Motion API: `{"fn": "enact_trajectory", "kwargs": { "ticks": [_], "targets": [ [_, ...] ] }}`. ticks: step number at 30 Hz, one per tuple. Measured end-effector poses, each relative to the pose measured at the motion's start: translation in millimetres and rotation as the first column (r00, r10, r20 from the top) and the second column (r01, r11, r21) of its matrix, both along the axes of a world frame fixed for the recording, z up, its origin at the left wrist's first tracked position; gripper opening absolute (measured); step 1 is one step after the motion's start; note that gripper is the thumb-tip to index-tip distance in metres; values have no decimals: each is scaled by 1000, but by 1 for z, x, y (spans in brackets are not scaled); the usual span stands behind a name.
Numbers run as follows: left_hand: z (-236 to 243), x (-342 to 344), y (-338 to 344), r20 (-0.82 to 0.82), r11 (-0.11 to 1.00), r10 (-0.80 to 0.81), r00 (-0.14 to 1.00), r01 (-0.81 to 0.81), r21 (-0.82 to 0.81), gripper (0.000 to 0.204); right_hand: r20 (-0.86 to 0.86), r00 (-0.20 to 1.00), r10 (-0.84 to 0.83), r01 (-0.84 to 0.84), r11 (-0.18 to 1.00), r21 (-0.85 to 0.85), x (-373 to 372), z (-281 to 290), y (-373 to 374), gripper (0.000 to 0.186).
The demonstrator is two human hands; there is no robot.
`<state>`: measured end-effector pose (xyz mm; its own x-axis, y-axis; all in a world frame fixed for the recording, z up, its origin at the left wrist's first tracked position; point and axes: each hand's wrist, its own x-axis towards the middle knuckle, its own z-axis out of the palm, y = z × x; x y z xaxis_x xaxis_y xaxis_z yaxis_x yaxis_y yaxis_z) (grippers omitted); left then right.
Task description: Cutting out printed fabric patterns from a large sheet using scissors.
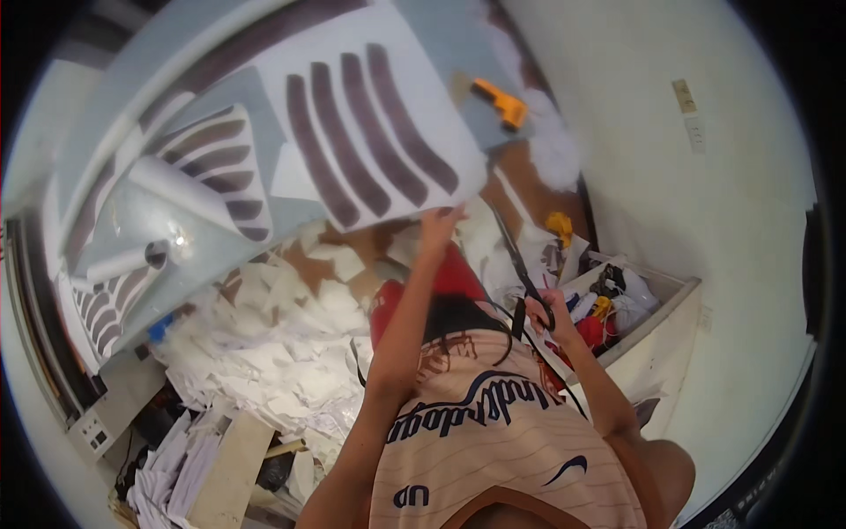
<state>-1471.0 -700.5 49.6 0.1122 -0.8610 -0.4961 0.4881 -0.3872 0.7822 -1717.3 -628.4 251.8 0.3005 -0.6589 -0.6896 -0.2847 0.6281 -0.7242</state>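
Observation:
A large white sheet printed with several long curved dark strips lies over the table's near edge. My left hand reaches up to its lower right corner and has the paper edge between its fingers. Black-handled scissors are in my right hand, with the fingers closed round the handles. The long dark blades point up and left, toward the right side of the sheet, apart from it. Whether the blades are spread cannot be made out.
On the grey table, other printed sheets and a paper roll lie left. An orange gun-shaped tool sits at the far right. Paper scraps cover the floor. A cluttered wooden box stands right, beside the wall.

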Motion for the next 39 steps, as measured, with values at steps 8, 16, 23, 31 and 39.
{"fn": "enact_trajectory", "kwargs": {
  "ticks": [8,16,23,31,39],
  "targets": [
    [-34,-79,-3,-252,925,189,949,-86,371,29,-263,922,285,-289,957,26,-83,14,-122,42],
    [-28,-87,37,77,898,278,957,-288,332,33,-168,347,923,-875,383,297,-92,-63,-317,45],
    [45,-75,28,102,843,425,899,-435,316,33,117,154,981,-969,127,213,-43,-106,-360,42],
    [19,-88,29,63,846,438,897,-435,310,36,25,113,993,-981,107,161,-19,-115,-361,39],
    [1,-87,39,113,868,355,928,-372,330,38,-26,11,1000,-993,14,116,-9,-136,-380,41]
  ]
}}
